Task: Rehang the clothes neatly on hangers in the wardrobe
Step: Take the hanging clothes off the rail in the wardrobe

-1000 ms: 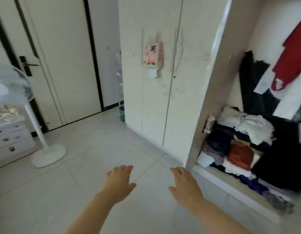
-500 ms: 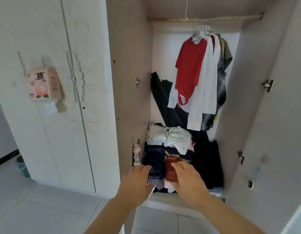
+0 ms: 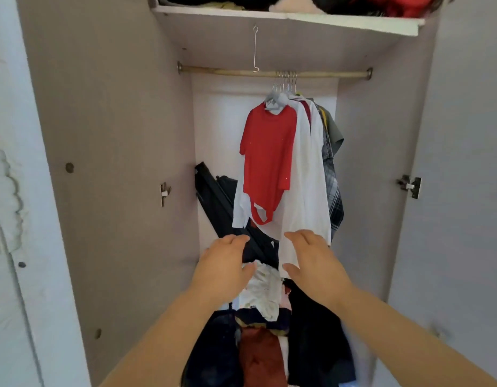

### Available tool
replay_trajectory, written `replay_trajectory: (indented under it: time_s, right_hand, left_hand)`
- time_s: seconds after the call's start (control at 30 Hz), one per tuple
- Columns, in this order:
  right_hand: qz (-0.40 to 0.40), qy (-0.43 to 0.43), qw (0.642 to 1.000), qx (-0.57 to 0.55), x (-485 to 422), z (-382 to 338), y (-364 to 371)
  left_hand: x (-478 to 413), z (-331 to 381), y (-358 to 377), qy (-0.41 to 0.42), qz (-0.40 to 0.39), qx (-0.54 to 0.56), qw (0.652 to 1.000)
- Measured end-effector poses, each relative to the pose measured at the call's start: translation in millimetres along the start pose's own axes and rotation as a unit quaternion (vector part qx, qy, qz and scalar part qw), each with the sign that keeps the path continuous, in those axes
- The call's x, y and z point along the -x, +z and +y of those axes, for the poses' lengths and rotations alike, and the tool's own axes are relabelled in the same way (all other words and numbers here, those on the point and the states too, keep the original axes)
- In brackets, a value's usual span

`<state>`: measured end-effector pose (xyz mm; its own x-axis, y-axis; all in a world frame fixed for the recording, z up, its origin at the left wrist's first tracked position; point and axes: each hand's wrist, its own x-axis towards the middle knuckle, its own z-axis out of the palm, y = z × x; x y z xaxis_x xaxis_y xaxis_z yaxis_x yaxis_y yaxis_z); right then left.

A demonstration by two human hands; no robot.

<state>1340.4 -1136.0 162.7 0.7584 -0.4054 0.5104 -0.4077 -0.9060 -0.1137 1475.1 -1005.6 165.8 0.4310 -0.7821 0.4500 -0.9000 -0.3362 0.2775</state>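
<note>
Both arms reach into the open wardrobe (image 3: pixel 116 163), my left grip (image 3: pixel 222 272) and right grip (image 3: pixel 314 263) spread and holding nothing, the right at the hem of the white shirt (image 3: pixel 308 191) hanging beside the red shirt (image 3: pixel 267 157) on the rail (image 3: pixel 227 70), above the heaped clothes (image 3: pixel 264 297).

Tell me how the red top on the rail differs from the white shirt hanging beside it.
Colour: the red top is bright red, the white shirt plain white. Length: the white shirt's hem hangs well below the red top's. Place: the red top hangs at the left end of the bunch, the white shirt just right of it. Both hang on hangers from the rail.
</note>
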Motion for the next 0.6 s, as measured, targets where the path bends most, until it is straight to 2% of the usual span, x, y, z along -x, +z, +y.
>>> replay_trajectory:
  time_s: [0.47, 0.6]
  right_hand:
    - [0.108, -0.073, 0.991, 0.019, -283, 107, 6]
    - [0.137, -0.073, 0.987, 0.042, -353, 133, 12]
  left_hand:
    - [-262, -42, -2, -0.024, 0.141, -0.026, 0.989]
    - [-323, -63, 1, -0.026, 0.156, -0.016, 0.987]
